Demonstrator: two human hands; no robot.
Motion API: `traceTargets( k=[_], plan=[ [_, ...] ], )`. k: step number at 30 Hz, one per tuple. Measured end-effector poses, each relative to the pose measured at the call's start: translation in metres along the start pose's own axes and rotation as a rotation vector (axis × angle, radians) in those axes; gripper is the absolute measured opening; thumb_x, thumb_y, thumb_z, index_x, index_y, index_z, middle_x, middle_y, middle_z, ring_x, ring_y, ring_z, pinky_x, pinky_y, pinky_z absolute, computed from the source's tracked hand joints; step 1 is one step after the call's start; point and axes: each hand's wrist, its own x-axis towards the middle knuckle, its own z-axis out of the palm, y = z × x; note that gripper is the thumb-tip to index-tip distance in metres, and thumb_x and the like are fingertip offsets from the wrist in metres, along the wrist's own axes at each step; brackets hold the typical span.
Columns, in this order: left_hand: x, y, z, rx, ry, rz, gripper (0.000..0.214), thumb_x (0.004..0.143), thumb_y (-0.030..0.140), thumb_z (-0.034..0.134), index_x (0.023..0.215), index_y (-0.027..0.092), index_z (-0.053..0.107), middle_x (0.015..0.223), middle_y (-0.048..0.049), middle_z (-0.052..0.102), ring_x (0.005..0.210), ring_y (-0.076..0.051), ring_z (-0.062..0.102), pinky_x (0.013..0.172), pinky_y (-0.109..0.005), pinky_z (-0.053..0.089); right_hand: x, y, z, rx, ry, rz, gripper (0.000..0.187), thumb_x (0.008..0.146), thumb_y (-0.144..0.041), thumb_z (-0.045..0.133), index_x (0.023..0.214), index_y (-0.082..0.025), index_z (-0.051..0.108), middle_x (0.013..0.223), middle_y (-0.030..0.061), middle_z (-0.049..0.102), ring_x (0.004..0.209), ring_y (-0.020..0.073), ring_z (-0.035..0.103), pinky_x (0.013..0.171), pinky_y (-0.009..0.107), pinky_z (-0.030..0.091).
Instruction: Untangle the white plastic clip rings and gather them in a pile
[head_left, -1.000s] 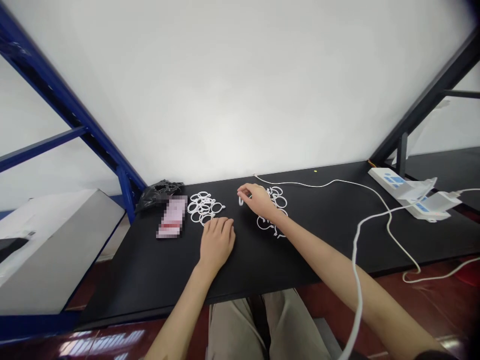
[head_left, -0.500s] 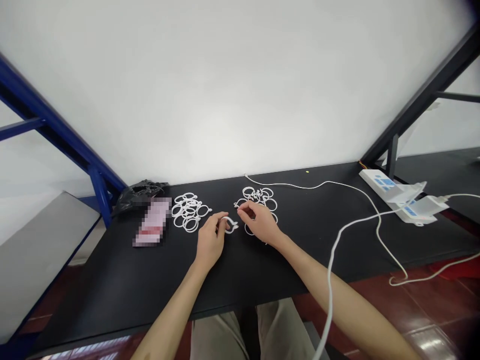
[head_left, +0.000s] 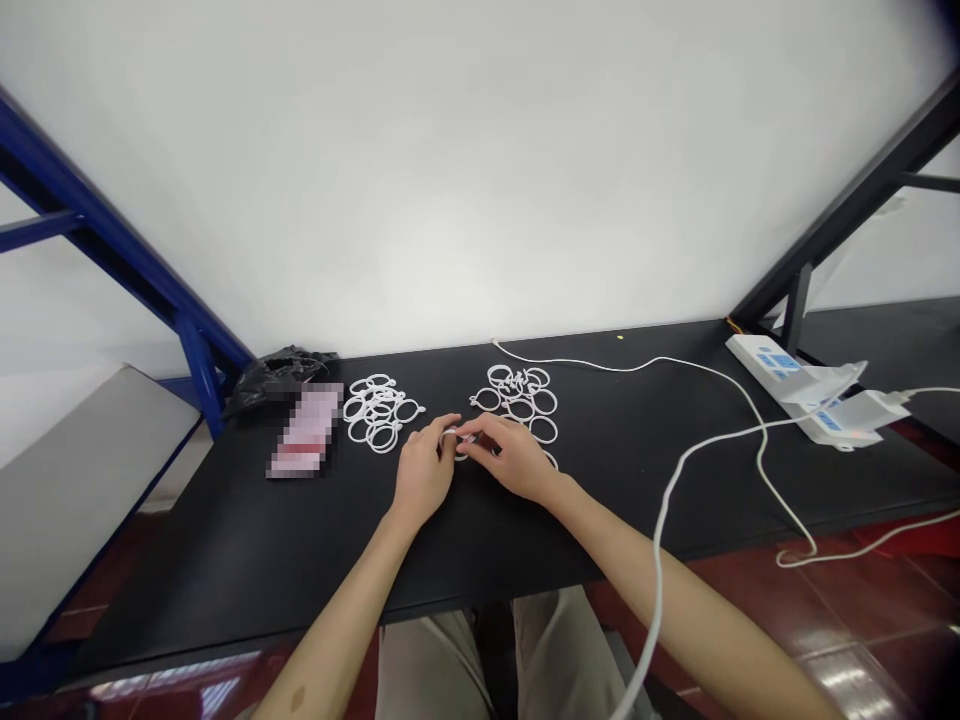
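Note:
My left hand [head_left: 424, 470] is closed on a white plastic ring [head_left: 448, 433] with open lugged ends, like a curtain ring, low over the black table. My right hand [head_left: 519, 458] meets it from the right, its thumb and forefinger pinched at the ring's lug end. Whatever lies between those right fingertips is mostly hidden. A heap of similar white rings [head_left: 377, 408] lies beyond my left hand. Past my right hand are more white rings [head_left: 519, 408], spread out around several small white pieces [head_left: 516, 382].
A black plastic bag [head_left: 279, 375] and a blurred pink packet [head_left: 309, 430] sit at left on the black table [head_left: 300, 560]. White cable [head_left: 667, 500] runs across the right side and hangs near my right forearm. White boxes [head_left: 772, 360] stand far right; blue posts [head_left: 199, 370] rise at left.
My right hand has moved left and down from the right-hand rings to the ring in my left hand. My left hand still holds that ring. The view has shifted slightly.

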Motion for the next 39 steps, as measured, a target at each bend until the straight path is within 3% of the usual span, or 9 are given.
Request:
traceTargets(
  k=[4, 7, 13, 22, 30, 39],
  plan=[
    [-0.003, 0.007, -0.003, -0.091, 0.011, 0.071, 0.036, 0.095, 0.024, 0.044, 0.129, 0.020, 0.054, 0.104, -0.0080, 0.065, 0.091, -0.020, 0.061, 0.088, -0.037, 0.050, 0.004, 0.003, -0.002, 0.040, 0.124, 0.085, 0.015, 0.088, -0.038, 0.065, 0.090, -0.024, 0.067, 0.080, 0.0005, 0.068, 0.067, 0.0142, 0.058, 0.068, 0.028, 0.048],
    [-0.006, 0.012, -0.006, -0.099, -0.038, 0.192, 0.044, 0.092, 0.021, 0.047, 0.136, 0.021, 0.047, 0.121, -0.0103, 0.058, 0.109, -0.021, 0.056, 0.098, -0.039, 0.046, 0.005, 0.005, -0.005, 0.062, 0.176, 0.090, 0.017, 0.087, -0.040, 0.067, 0.083, -0.023, 0.068, 0.084, 0.0020, 0.067, 0.069, 0.0146, 0.057, 0.068, 0.029, 0.048],
    [-0.008, 0.012, -0.002, 0.006, -0.060, 0.228, 0.048, 0.090, 0.031, 0.057, 0.136, 0.023, 0.047, 0.124, -0.0101, 0.058, 0.114, -0.025, 0.055, 0.098, -0.042, 0.045, 0.006, 0.005, -0.004, 0.131, 0.213, 0.221, 0.013, 0.084, -0.034, 0.069, 0.091, -0.023, 0.070, 0.077, 0.0003, 0.067, 0.064, 0.0141, 0.057, 0.065, 0.029, 0.049],
    [-0.008, 0.009, -0.002, -0.035, -0.097, 0.275, 0.041, 0.096, 0.028, 0.047, 0.136, 0.022, 0.046, 0.130, -0.0107, 0.058, 0.119, -0.025, 0.053, 0.102, -0.045, 0.044, 0.005, 0.007, -0.004, 0.095, 0.169, 0.173, 0.013, 0.090, -0.032, 0.061, 0.090, -0.022, 0.069, 0.078, 0.0005, 0.069, 0.064, 0.0138, 0.061, 0.064, 0.028, 0.049],
    [-0.008, 0.010, -0.003, -0.122, -0.123, 0.221, 0.042, 0.096, 0.025, 0.045, 0.138, 0.021, 0.042, 0.136, -0.0114, 0.054, 0.125, -0.024, 0.050, 0.109, -0.048, 0.039, 0.005, 0.009, -0.005, 0.048, 0.164, 0.125, 0.013, 0.091, -0.032, 0.059, 0.093, -0.021, 0.067, 0.078, 0.0010, 0.068, 0.064, 0.0142, 0.060, 0.064, 0.028, 0.048],
    [-0.009, 0.011, -0.004, -0.074, -0.118, 0.237, 0.045, 0.093, 0.026, 0.051, 0.137, 0.021, 0.042, 0.130, -0.0114, 0.058, 0.119, -0.026, 0.053, 0.102, -0.047, 0.044, 0.005, 0.013, -0.003, -0.009, 0.187, 0.082, 0.009, 0.090, -0.023, 0.060, 0.083, -0.022, 0.066, 0.070, -0.0012, 0.065, 0.060, 0.0131, 0.059, 0.062, 0.026, 0.047]
  ],
)
